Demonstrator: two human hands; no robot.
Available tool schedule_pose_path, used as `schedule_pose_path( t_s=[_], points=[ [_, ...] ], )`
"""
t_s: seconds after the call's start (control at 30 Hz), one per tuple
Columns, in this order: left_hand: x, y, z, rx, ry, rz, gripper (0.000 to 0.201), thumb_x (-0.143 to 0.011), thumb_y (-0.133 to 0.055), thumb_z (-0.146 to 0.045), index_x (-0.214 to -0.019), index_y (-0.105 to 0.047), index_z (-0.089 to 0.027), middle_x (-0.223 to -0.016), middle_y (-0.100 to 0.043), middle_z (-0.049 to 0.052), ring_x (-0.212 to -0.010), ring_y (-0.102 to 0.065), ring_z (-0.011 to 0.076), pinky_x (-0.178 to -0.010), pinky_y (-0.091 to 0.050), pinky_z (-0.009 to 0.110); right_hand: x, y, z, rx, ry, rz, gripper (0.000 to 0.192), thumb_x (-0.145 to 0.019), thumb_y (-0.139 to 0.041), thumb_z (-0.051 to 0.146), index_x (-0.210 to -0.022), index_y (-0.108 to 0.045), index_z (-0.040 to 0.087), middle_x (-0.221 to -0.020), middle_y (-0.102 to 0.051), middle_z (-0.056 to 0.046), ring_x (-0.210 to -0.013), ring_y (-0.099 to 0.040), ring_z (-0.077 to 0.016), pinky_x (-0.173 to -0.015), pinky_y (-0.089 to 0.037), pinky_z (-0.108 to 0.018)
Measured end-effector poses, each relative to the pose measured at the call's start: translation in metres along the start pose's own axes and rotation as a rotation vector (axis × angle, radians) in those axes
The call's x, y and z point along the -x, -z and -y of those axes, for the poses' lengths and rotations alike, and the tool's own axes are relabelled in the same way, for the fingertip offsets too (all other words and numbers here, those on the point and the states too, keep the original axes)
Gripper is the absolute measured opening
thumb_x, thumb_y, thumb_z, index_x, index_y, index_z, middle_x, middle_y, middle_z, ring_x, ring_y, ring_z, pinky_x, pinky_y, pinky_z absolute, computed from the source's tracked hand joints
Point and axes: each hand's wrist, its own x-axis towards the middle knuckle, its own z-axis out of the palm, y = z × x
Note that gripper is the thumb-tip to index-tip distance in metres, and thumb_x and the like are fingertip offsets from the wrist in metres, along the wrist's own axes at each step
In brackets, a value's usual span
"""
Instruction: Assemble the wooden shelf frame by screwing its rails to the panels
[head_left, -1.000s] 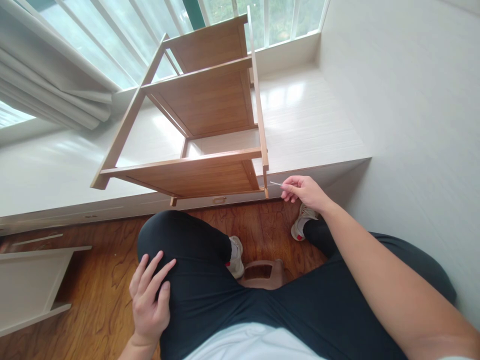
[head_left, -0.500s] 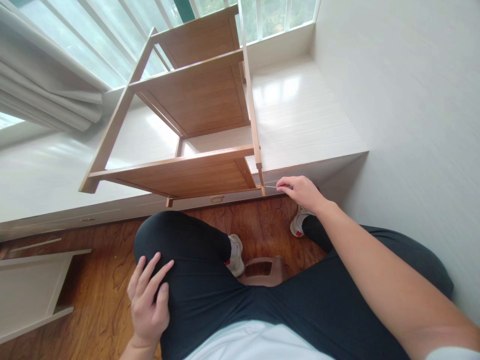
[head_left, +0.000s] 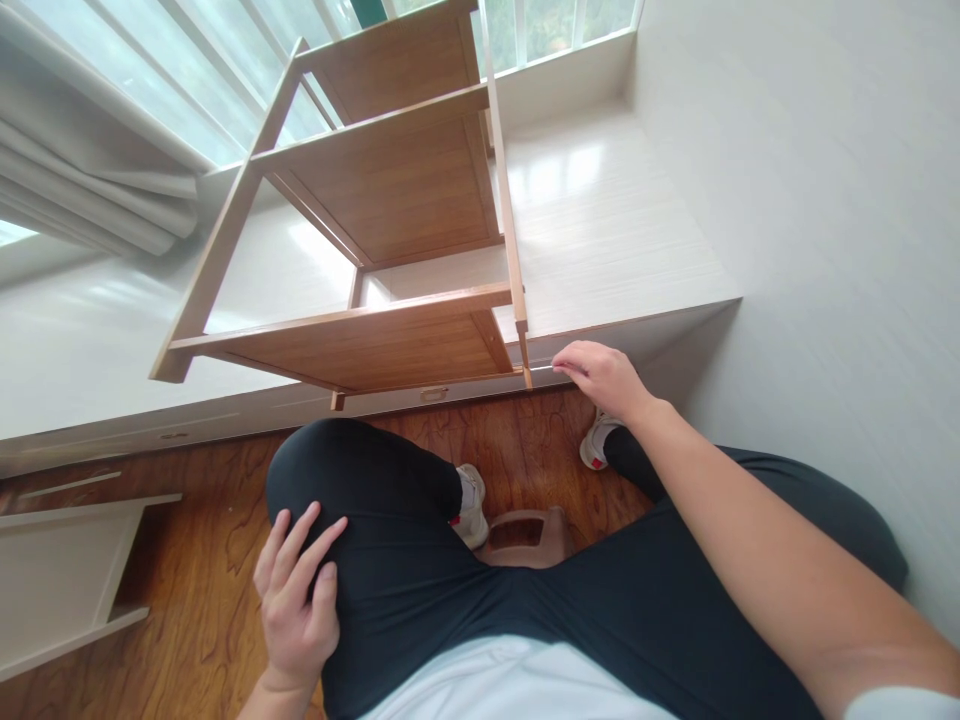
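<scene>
A wooden shelf rack (head_left: 397, 190) with three brown shelves stands tilted in view before me, by the white ledge. My right hand (head_left: 600, 375) is closed, its thumb and fingers pinching the end of a thin metal rod that looks like a hex key (head_left: 541, 368). The rod's other end meets the side of the rack's lower right leg (head_left: 524, 355); the tip is hidden there. My left hand (head_left: 300, 600) lies on my left thigh with its fingers spread, and holds nothing.
A white ledge (head_left: 607, 230) runs under the window, and a pale wall (head_left: 840, 250) rises on the right. A brown plastic stool (head_left: 559, 535) is below me. White framed panel (head_left: 52, 580) lies on the wooden floor at left; a grey curtain (head_left: 97, 150) hangs above.
My right hand has turned slightly at the rod's end, with its fingers shifted a little upward. The left hand stays on the thigh. The view has shifted slightly.
</scene>
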Motion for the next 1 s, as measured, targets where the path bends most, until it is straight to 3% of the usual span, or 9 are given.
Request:
schedule_pose_path(
  t_s=[0.2,0.33,0.43,0.5,0.63,0.83,1.0],
  points=[
    [0.0,0.0,-0.001,0.002,-0.002,0.0,0.055,-0.099,-0.054,-0.014,-0.148,-0.063,-0.035,-0.165,-0.052,0.002,-0.159,-0.037,0.0373,-0.132,-0.024,0.065,0.0,-0.004,0.001,-0.043,0.015,-0.095,0.019,-0.104,-0.061,0.029,-0.094,-0.077,0.025,-0.111,-0.076,-0.007,-0.099,-0.07,-0.0235,-0.085,-0.052,-0.033],
    [-0.001,0.001,-0.002,0.003,0.0,-0.002,0.054,-0.099,-0.054,-0.014,-0.147,-0.064,-0.035,-0.165,-0.052,0.003,-0.159,-0.037,0.0372,-0.132,-0.025,0.064,-0.001,-0.004,0.003,-0.12,-0.015,-0.07,0.02,-0.103,-0.06,0.03,-0.093,-0.076,0.024,-0.103,-0.077,-0.007,-0.095,-0.071,-0.024,-0.086,-0.052,-0.035],
    [0.0,0.001,-0.003,0.003,-0.005,-0.002,0.055,-0.099,-0.054,-0.013,-0.148,-0.063,-0.036,-0.166,-0.051,0.002,-0.16,-0.036,0.0366,-0.133,-0.024,0.064,-0.002,-0.006,0.002,-0.258,-0.135,-0.047,0.017,-0.099,-0.064,0.031,-0.09,-0.076,0.023,-0.093,-0.079,-0.007,-0.088,-0.071,-0.0243,-0.083,-0.053,-0.037],
    [0.0,0.0,-0.002,0.003,-0.003,-0.002,0.056,-0.099,-0.054,-0.013,-0.149,-0.062,-0.037,-0.166,-0.051,0.001,-0.16,-0.036,0.0361,-0.133,-0.024,0.064,-0.004,-0.009,0.002,-0.422,-0.291,-0.01,0.016,-0.095,-0.068,0.035,-0.088,-0.076,0.022,-0.083,-0.077,-0.006,-0.076,-0.07,-0.0223,-0.073,-0.054,-0.035],
    [0.0,0.0,0.0,0.004,-0.002,-0.001,0.055,-0.099,-0.054,-0.013,-0.148,-0.063,-0.037,-0.165,-0.052,0.002,-0.16,-0.037,0.0359,-0.133,-0.024,0.063,-0.007,-0.013,0.004,-0.79,-0.571,0.062,0.033,-0.083,-0.081,0.051,-0.079,-0.072,0.019,-0.065,-0.069,-0.002,-0.056,-0.062,-0.016,-0.053,-0.052,-0.029],
    [-0.001,0.001,-0.001,0.005,0.007,0.001,0.053,-0.1,-0.054,-0.014,-0.147,-0.063,-0.036,-0.165,-0.052,0.002,-0.16,-0.037,0.0357,-0.133,-0.024,0.063,-0.008,-0.013,0.011,-1.092,-0.682,0.092,0.051,-0.065,-0.095,0.06,-0.076,-0.072,0.017,-0.058,-0.065,0.0,-0.049,-0.057,-0.0117,-0.047,-0.053,-0.026],
    [-0.002,0.0,-0.003,-0.004,-0.005,-0.003,0.05,-0.099,-0.053,-0.014,-0.145,-0.065,-0.032,-0.164,-0.053,0.005,-0.159,-0.037,0.0355,-0.133,-0.025,0.062,-0.006,-0.015,0.009,-1.115,-0.686,0.068,0.053,-0.067,-0.094,0.063,-0.077,-0.071,0.016,-0.054,-0.06,0.002,-0.046,-0.051,-0.0086,-0.043,-0.047,-0.022]
  ],
)
